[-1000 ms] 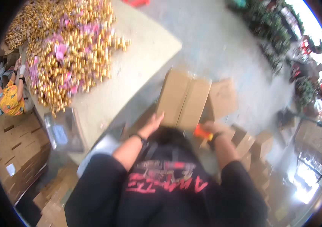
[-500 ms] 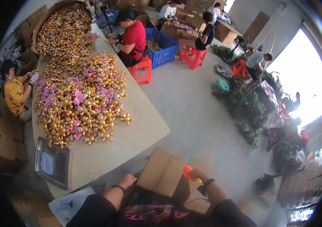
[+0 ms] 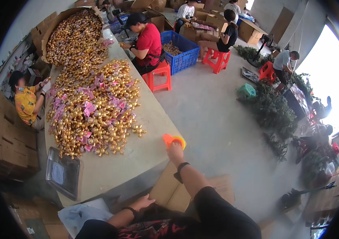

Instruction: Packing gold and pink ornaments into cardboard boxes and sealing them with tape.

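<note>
My right hand (image 3: 174, 153) is wrapped round an orange tape dispenser (image 3: 168, 138) with a yellow ring at its side, held out past the corner of the long table. Below that arm sits a cardboard box (image 3: 163, 187) with its flaps folded over, partly covered by my forearm. My left hand (image 3: 143, 202) rests at the box's left edge, fingers stretched out with nothing in them. A large heap of shiny gold ornaments (image 3: 97, 115), mixed with pink tags (image 3: 89, 108), covers much of the table.
A metal tray (image 3: 62, 173) lies on the near left corner of the table (image 3: 149, 147). A white plastic bag (image 3: 84, 215) is beside my left arm. Several people sit working, one in red (image 3: 149, 46) beside a blue crate (image 3: 180, 55). Green artificial branches (image 3: 273, 115) cover the floor at right.
My right hand has swung up and left with the tape dispenser, from beside the box to the table corner. My left hand has shifted right and opened along the box. The view has turned slightly.
</note>
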`<act>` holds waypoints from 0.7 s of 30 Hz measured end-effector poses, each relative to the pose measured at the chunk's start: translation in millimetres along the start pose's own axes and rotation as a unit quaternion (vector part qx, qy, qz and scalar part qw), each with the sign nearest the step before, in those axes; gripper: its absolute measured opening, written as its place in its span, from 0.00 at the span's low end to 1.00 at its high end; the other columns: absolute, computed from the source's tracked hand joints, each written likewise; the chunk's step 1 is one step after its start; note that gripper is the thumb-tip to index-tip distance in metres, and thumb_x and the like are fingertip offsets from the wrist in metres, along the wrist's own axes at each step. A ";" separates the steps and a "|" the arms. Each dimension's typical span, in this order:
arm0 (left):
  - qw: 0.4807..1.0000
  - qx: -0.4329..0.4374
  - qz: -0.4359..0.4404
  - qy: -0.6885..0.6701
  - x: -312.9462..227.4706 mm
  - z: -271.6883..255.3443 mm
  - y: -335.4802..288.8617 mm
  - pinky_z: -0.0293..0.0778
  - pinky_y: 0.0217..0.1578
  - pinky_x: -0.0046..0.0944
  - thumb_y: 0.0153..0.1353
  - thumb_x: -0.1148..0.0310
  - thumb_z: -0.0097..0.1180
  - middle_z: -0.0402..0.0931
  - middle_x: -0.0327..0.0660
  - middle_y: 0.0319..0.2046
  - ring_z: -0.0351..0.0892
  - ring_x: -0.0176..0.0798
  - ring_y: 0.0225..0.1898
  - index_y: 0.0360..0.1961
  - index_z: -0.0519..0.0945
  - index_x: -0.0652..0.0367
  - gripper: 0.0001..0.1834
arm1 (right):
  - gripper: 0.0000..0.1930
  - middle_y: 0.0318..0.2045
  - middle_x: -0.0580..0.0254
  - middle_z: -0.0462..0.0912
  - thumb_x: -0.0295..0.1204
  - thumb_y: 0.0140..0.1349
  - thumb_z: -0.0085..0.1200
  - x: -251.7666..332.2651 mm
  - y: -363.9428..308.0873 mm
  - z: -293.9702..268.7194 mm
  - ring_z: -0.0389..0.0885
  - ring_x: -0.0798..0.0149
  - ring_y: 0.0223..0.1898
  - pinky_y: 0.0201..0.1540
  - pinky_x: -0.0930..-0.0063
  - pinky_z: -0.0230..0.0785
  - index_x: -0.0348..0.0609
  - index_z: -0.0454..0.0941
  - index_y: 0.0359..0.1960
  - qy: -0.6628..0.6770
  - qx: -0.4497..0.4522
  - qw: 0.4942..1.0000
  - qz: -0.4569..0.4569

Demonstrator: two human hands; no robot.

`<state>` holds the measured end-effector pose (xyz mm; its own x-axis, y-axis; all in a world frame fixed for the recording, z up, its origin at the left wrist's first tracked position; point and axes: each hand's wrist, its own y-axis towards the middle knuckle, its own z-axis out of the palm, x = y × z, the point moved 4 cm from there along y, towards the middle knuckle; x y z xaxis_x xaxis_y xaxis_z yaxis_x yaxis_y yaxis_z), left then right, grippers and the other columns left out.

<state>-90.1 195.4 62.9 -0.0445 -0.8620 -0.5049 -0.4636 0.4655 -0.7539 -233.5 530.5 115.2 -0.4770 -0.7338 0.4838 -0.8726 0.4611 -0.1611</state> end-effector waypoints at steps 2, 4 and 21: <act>0.993 0.073 -0.018 -0.092 11.1 6.8 18.8 0.66 0.60 0.43 0.61 0.39 0.54 0.69 0.59 0.62 0.71 0.50 0.62 0.66 0.61 0.75 0.49 | 0.27 0.53 0.46 0.74 0.41 0.56 0.61 14.2 -2.0 4.2 0.68 0.47 0.59 0.63 0.53 0.61 0.36 0.72 0.52 0.028 -0.066 0.997 -0.034; 0.989 0.091 -0.042 -0.108 6.1 0.5 22.9 0.69 0.55 0.43 0.61 0.39 0.54 0.73 0.57 0.57 0.74 0.49 0.56 0.63 0.64 0.76 0.47 | 0.29 0.54 0.46 0.73 0.42 0.56 0.61 8.5 -30.6 0.2 0.68 0.46 0.59 0.63 0.52 0.60 0.36 0.70 0.54 0.056 -0.109 0.990 -0.064; 0.880 0.139 -0.265 -0.370 -24.2 19.6 41.1 0.44 0.69 0.59 0.63 0.30 0.38 0.52 0.51 0.72 0.44 0.55 0.74 0.74 0.51 0.46 0.45 | 0.40 0.66 0.49 0.67 0.61 0.68 0.35 -142.3 -374.3 151.3 0.70 0.45 0.63 0.61 0.43 0.64 0.37 0.61 0.67 0.629 0.045 0.558 0.540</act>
<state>-90.8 239.3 35.9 0.7484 -0.6541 -0.1096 -0.0073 0.1571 -0.9876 145.1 386.8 -23.4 -0.3278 0.9039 0.2748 -0.1768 0.2270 -0.9577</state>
